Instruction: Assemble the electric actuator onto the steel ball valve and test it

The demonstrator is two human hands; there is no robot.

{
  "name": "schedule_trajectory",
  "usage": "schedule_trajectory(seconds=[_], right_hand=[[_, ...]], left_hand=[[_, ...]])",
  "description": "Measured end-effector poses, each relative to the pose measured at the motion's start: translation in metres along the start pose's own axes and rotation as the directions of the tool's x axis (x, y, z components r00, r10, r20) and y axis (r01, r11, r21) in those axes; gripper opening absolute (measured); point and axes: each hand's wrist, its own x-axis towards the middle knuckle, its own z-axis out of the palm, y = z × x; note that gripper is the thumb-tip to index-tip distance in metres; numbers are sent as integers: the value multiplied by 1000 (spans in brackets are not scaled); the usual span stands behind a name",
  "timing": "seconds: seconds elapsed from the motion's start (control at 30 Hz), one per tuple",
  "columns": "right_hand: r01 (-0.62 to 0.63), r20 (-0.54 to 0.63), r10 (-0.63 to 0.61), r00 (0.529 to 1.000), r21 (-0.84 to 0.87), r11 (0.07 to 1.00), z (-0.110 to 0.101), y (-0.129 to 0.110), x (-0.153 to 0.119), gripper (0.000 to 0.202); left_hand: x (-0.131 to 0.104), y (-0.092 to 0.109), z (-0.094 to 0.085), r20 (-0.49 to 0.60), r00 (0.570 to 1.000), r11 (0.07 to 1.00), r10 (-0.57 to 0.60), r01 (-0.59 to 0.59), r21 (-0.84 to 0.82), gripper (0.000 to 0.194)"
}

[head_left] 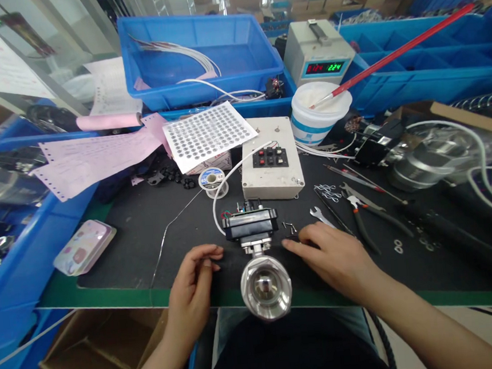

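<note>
A metal ball valve with a black actuator on top lies at the mat's front edge, its round bore facing me. A white cable runs from the actuator to a beige control box with small red and black switches. My left hand rests just left of the valve, fingers loosely bent and apart, holding nothing visible. To the right of the valve, my right hand lies palm down with its index finger stretched out. Its fingertips are beside several small screws and an open-end wrench.
Pliers, cutters, tweezers and washers lie on the right. A solder spool stands behind the left hand. Farther back are a blue bin, a white tub with a red-handled brush, and a power supply.
</note>
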Motion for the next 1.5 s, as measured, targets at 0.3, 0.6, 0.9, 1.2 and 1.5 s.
schedule_trajectory(seconds=[0.3,0.6,0.9,1.2,1.5], right_hand=[[-30,8,30,1000,7,1000,-1,1,0,31],[-164,-49,179,983,219,962,-4,1,-1,28],[-353,199,679,706,931,94,-23,-37,28,17],[-374,213,626,750,917,136,-32,-56,36,13],[-383,179,555,812,881,276,-35,-57,36,18]], left_hand=[[1,5,1,-12,990,988,-138,137,-75,16],[-1,5,-6,-32,998,998,-47,46,-33,16],[9,68,11,168,862,860,479,-499,106,21],[15,81,18,139,810,815,570,-579,36,9],[10,64,6,102,860,863,500,-505,28,9]])
